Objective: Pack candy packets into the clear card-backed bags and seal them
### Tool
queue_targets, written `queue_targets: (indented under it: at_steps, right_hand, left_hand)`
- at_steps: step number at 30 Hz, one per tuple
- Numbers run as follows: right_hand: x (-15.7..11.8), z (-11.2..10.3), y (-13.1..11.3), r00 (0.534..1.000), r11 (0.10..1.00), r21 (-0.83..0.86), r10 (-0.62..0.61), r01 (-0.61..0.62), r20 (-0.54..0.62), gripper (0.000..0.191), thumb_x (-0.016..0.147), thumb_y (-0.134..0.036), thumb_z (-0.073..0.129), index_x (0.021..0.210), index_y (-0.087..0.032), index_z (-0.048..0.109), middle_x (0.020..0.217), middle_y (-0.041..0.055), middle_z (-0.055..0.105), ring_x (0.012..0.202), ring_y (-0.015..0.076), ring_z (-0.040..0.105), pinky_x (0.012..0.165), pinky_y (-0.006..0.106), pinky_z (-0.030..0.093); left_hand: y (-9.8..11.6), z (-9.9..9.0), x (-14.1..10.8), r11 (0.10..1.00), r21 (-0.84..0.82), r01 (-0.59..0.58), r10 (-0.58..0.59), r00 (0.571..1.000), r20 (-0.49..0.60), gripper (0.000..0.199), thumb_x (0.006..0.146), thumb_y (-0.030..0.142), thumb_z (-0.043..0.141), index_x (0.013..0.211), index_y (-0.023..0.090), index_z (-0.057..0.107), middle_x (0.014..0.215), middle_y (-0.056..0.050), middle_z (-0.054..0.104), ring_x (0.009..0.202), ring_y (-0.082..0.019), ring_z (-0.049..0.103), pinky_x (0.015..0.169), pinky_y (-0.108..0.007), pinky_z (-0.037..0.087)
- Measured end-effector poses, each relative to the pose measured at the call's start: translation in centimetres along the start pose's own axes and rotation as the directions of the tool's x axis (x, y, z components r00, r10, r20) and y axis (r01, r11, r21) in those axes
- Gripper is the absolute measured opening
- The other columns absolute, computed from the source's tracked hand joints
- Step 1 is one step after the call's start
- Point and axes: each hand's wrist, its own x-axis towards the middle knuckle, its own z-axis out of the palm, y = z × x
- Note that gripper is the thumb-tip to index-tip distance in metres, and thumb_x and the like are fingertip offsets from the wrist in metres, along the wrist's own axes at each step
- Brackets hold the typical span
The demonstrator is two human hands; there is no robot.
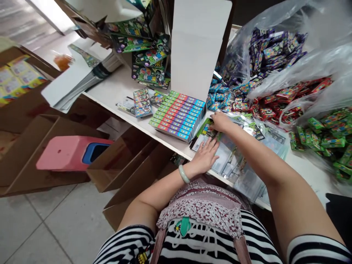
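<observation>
Head view shows a flat green-and-black printed packet with a barcode label just right of the frame's centre, lying on a white worktop. The left hand is spread, its fingers touching the packet's lower end. The right hand has bent fingers at its upper edge; whether they grip it cannot be told. Just left stands a block of multicoloured striped cartons; clear flat plastic sleeves lie beneath the right forearm, lower right of centre.

A pink stool sits between open cardboard boxes.
</observation>
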Motion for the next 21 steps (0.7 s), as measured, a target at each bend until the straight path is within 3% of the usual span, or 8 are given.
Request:
queue_targets:
  at_steps: [2,4,7,10,12,14,17,21]
  right_hand:
    - [0.3,-0.4,0.3,0.999,0.999,-0.017,-0.049,0.049,0.002,0.068,0.081,-0.046,0.072,0.139,-0.016,0.055,0.145,0.0187,0.052,0.133,0.0361,0.045,0.106,0.045,0.040]
    - [1.0,-0.8,0.7,0.988,0.989,-0.047,-0.133,0.137,0.074,0.075,0.075,-0.051,0.076,0.141,-0.022,0.054,0.148,0.0142,0.050,0.137,0.0376,0.041,0.110,0.050,0.034]
    - [1.8,-1.7,1.7,0.952,0.962,-0.097,-0.231,0.254,0.200,0.058,0.075,-0.051,0.076,0.126,-0.025,0.067,0.133,0.0121,0.063,0.127,0.0365,0.051,0.105,0.048,0.037]
    - [1.8,-2.4,3.2,0.951,0.961,-0.101,-0.235,0.259,0.203,0.035,0.079,-0.040,0.072,0.107,-0.019,0.074,0.115,0.0134,0.071,0.111,0.0320,0.062,0.092,0.039,0.045]
    - [1.2,-2.5,4.1,0.954,0.965,-0.084,-0.227,0.247,0.195,0.030,0.084,-0.037,0.067,0.106,-0.017,0.074,0.112,0.0135,0.072,0.106,0.0289,0.064,0.089,0.035,0.046]
    - [0.1,-2.2,4.6,0.949,0.963,-0.042,-0.255,0.267,0.186,0.046,0.085,-0.044,0.066,0.122,-0.017,0.068,0.124,0.0138,0.068,0.114,0.0288,0.062,0.095,0.035,0.046]
    - [-1.8,-1.5,4.2,0.926,0.947,-0.017,-0.308,0.320,0.219,0.083,0.071,-0.056,0.077,0.144,-0.023,0.051,0.148,0.0139,0.051,0.135,0.0355,0.046,0.109,0.045,0.038]
    - [-3.3,-1.3,3.2,0.916,0.941,-0.079,-0.299,0.330,0.268,0.086,0.064,-0.048,0.084,0.141,-0.028,0.053,0.150,0.0139,0.046,0.138,0.0388,0.041,0.111,0.052,0.035]
  left_hand:
    - [-0.2,0.0,-0.1,0.998,-0.017,-0.055,0.056,0.998,0.007,0.052,0.101,0.028,0.038,0.152,0.013,0.036,0.164,-0.014,0.028,0.155,-0.031,0.016,0.125,-0.055,0.018]
    - [-0.4,0.0,-0.2,0.989,-0.043,-0.144,0.145,0.989,0.024,0.051,0.100,0.018,0.035,0.151,0.016,0.038,0.163,-0.010,0.032,0.155,-0.027,0.020,0.126,-0.053,0.018]
    - [-0.5,0.2,-0.3,0.970,-0.069,-0.233,0.234,0.972,0.021,0.057,0.094,0.008,0.035,0.150,0.019,0.039,0.161,-0.008,0.036,0.154,-0.025,0.024,0.125,-0.054,0.020]
    - [-0.5,0.5,-0.4,0.956,-0.077,-0.285,0.285,0.958,-0.003,0.056,0.095,0.010,0.037,0.149,0.021,0.041,0.159,-0.009,0.039,0.154,-0.024,0.024,0.124,-0.055,0.021]
    - [-0.4,0.6,-0.4,0.945,-0.081,-0.316,0.316,0.949,-0.008,0.053,0.096,0.012,0.037,0.148,0.022,0.042,0.159,-0.008,0.040,0.154,-0.024,0.024,0.124,-0.054,0.021]
    - [-0.4,0.6,-0.3,0.943,-0.079,-0.323,0.323,0.946,-0.005,0.052,0.097,0.013,0.037,0.147,0.023,0.044,0.158,-0.008,0.041,0.153,-0.024,0.025,0.124,-0.055,0.021]
    - [-0.4,0.6,0.1,0.945,-0.073,-0.319,0.321,0.947,0.014,0.052,0.096,0.011,0.039,0.146,0.022,0.046,0.158,-0.009,0.041,0.153,-0.026,0.026,0.123,-0.057,0.021]
    - [0.1,0.4,0.1,0.937,-0.052,-0.345,0.347,0.938,0.023,0.049,0.095,0.008,0.040,0.141,0.021,0.052,0.156,-0.010,0.045,0.152,-0.027,0.029,0.121,-0.059,0.023]
